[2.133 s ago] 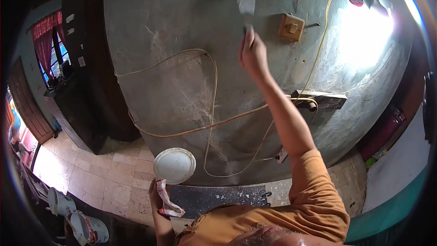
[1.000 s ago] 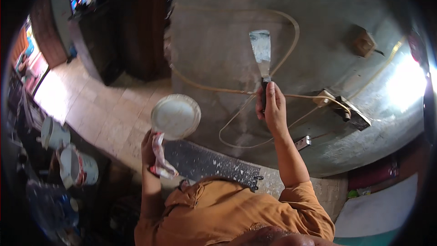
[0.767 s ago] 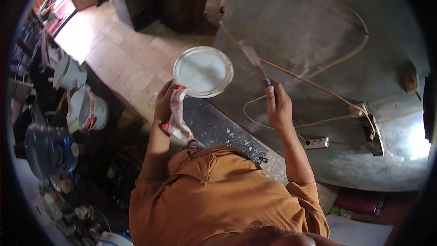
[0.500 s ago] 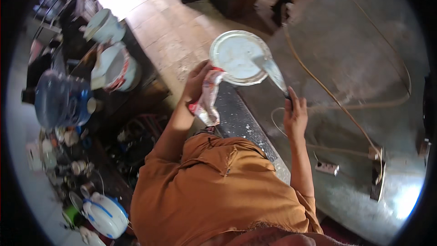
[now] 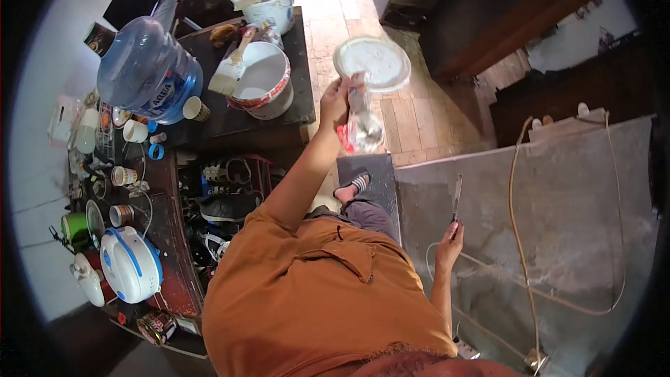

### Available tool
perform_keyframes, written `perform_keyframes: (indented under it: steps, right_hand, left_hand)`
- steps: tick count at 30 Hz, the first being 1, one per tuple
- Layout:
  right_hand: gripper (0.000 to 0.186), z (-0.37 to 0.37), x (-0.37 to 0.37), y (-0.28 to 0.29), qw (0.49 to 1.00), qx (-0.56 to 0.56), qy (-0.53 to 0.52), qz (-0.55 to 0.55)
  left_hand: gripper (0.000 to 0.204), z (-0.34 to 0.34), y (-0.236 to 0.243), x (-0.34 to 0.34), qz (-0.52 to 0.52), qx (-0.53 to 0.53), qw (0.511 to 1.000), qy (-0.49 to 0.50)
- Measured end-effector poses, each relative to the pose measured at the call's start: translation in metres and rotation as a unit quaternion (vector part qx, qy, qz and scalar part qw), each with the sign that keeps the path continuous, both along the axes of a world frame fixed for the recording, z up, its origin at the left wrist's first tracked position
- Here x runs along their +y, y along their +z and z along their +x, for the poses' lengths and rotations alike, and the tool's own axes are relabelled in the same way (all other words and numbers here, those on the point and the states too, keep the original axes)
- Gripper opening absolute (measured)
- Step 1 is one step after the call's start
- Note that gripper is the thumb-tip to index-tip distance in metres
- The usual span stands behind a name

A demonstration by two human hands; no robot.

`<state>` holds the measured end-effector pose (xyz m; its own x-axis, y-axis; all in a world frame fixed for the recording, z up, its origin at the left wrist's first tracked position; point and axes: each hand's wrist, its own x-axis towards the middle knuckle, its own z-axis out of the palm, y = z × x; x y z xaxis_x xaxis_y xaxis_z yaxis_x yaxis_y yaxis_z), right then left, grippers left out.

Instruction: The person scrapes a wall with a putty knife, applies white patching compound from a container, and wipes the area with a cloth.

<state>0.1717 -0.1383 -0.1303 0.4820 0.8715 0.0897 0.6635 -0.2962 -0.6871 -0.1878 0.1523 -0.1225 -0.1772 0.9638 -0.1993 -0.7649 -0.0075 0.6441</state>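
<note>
My left hand [image 5: 335, 101] is stretched forward, its fingers closed on the near edge of a round white lid [image 5: 377, 59]. A crumpled clear plastic packet with red parts [image 5: 364, 132] hangs from the same hand. Lower on the right, my right hand [image 5: 449, 244] is wrapped round the dark handle of a putty knife [image 5: 458, 192]. The knife's thin blade points away from me, seen nearly edge-on, well apart from the lid.
Left, a dark table [image 5: 303, 77] bears a white bucket with a red-smeared rim [image 5: 278, 103], a brush [image 5: 227, 77], another bucket [image 5: 276, 14] and a large blue water bottle [image 5: 150, 70]. Shoes [image 5: 227, 208] fill a shelf below. Cables [image 5: 516, 216] cross the grey surface at right.
The view has swung left, showing more of the table. The knife blade, over the lid before, has come away from it. My right hand is lower and nearer my body; the left still holds lid and packet.
</note>
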Motion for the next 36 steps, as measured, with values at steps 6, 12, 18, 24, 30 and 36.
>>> perform_keyframes:
  steps: [6, 12, 18, 24, 30, 36]
  right_hand:
    - [0.035, 0.011, 0.093, -0.04, 0.997, 0.014, 0.07, 0.02]
    - [0.033, 0.01, 0.196, -0.069, 0.99, 0.079, 0.115, 0.009]
    - [0.033, 0.0, 0.275, -0.073, 0.979, 0.115, 0.167, -0.002]
    - [0.032, 0.007, 0.312, -0.097, 0.967, 0.154, 0.201, -0.014]
    - [0.032, 0.001, 0.312, -0.099, 0.971, 0.129, 0.195, -0.043]
    - [0.036, 0.001, 0.306, -0.092, 0.969, 0.146, 0.172, -0.099]
  left_hand:
    - [0.023, -0.063, 0.015, 0.153, 0.052, -0.023, 0.98, 0.193]
    - [0.013, -0.124, 0.031, 0.241, 0.0, -0.03, 0.937, 0.347]
    - [0.013, -0.201, -0.017, 0.304, 0.052, -0.136, 0.916, 0.375]
    - [0.022, -0.252, -0.048, 0.317, 0.001, -0.122, 0.913, 0.389]
    - [0.023, -0.221, -0.006, 0.29, -0.093, -0.02, 0.903, 0.42]
    - [0.037, -0.215, 0.01, 0.283, -0.272, 0.044, 0.85, 0.449]
